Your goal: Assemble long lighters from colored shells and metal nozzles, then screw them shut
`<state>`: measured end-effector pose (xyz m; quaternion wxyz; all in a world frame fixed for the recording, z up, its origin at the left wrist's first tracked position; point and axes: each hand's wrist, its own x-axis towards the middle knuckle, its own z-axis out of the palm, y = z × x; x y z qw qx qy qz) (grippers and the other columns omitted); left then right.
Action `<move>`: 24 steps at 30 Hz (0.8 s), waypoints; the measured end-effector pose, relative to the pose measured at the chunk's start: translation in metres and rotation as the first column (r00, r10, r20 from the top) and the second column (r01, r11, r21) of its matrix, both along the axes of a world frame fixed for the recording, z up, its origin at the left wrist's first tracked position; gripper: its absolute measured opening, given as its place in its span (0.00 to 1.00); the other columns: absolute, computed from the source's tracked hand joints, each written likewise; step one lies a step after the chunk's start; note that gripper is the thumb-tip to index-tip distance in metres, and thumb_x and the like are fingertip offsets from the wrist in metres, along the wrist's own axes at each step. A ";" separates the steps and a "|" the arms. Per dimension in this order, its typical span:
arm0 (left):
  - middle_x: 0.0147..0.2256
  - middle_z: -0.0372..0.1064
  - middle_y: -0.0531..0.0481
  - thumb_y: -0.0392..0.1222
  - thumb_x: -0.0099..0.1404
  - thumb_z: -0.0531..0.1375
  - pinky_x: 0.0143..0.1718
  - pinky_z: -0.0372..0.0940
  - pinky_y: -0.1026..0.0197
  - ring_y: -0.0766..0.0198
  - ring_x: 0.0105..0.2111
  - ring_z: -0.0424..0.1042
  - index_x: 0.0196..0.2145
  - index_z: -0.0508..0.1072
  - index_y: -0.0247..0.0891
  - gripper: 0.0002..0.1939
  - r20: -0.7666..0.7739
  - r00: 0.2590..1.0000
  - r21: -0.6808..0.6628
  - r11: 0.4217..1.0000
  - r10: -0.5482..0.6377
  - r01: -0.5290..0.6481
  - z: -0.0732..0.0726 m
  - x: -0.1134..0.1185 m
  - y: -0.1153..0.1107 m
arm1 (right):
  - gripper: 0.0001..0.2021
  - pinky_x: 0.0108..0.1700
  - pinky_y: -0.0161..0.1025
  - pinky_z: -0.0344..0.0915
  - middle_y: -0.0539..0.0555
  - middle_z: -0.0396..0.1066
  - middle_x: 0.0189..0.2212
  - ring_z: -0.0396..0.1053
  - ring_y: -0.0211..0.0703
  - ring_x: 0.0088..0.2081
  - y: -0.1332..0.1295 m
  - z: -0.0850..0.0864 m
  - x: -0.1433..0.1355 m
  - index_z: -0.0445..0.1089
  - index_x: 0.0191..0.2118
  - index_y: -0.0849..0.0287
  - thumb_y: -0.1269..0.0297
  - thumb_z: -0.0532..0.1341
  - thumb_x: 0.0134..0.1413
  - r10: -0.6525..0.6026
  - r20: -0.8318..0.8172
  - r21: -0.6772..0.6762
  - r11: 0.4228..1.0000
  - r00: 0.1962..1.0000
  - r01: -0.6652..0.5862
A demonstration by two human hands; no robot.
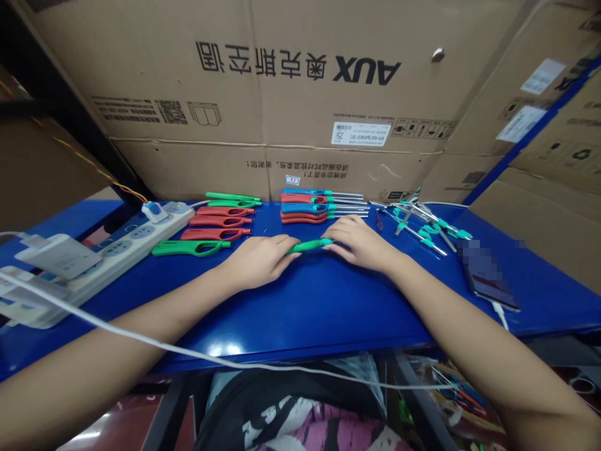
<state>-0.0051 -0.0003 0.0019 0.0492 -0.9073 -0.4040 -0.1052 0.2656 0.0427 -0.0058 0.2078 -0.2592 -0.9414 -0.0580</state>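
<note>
Fingers of my left hand [263, 258] pinch the green handle [305, 247] above the blue table [300, 307]; my right hand [361, 244] pinches its teal end, perhaps with a rod hidden behind my fingers. Just beyond lies the lighter stack [305, 208]; the loose rods [422, 227] lie to the right.

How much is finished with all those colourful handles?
Partway, it seems. The stacked handles with metal tubes look done. Left hand and right hand hold a green handle. The tubeless handles and loose tubes look left.
</note>
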 end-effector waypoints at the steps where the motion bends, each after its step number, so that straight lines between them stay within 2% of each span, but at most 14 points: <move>1: 0.47 0.77 0.45 0.48 0.76 0.48 0.36 0.69 0.57 0.54 0.40 0.78 0.54 0.70 0.39 0.18 0.004 1.000 0.001 1.000 -0.005 0.005 0.000 0.000 0.000 | 0.12 0.53 0.48 0.58 0.58 0.76 0.42 0.69 0.48 0.46 0.000 0.000 0.000 0.73 0.45 0.59 0.60 0.55 0.69 0.009 0.008 0.012 1.000 1.000 -0.009; 9: 0.45 0.78 0.43 0.47 0.75 0.49 0.37 0.70 0.58 0.55 0.39 0.79 0.51 0.72 0.37 0.17 0.117 0.990 -0.027 0.997 -0.075 0.078 -0.009 -0.002 -0.001 | 0.12 0.42 0.45 0.57 0.60 0.74 0.33 0.65 0.47 0.37 -0.005 -0.005 -0.008 0.72 0.40 0.62 0.65 0.53 0.69 0.078 0.024 0.163 0.983 0.997 -0.081; 18: 0.46 0.78 0.43 0.46 0.74 0.49 0.39 0.69 0.57 0.55 0.40 0.78 0.50 0.72 0.37 0.16 0.220 0.972 -0.096 0.989 -0.087 0.111 -0.009 -0.002 -0.004 | 0.13 0.39 0.45 0.56 0.59 0.70 0.28 0.60 0.48 0.34 -0.009 -0.007 -0.011 0.71 0.35 0.62 0.68 0.51 0.67 0.065 0.018 0.273 0.960 0.998 -0.068; 24: 0.39 0.78 0.44 0.47 0.74 0.50 0.38 0.68 0.58 0.56 0.38 0.77 0.44 0.73 0.37 0.16 0.278 0.954 -0.183 0.969 -0.112 0.167 -0.013 -0.002 0.001 | 0.14 0.38 0.44 0.55 0.58 0.67 0.25 0.57 0.48 0.32 -0.010 -0.009 -0.013 0.71 0.32 0.63 0.69 0.51 0.67 0.090 0.058 0.369 0.923 0.994 -0.105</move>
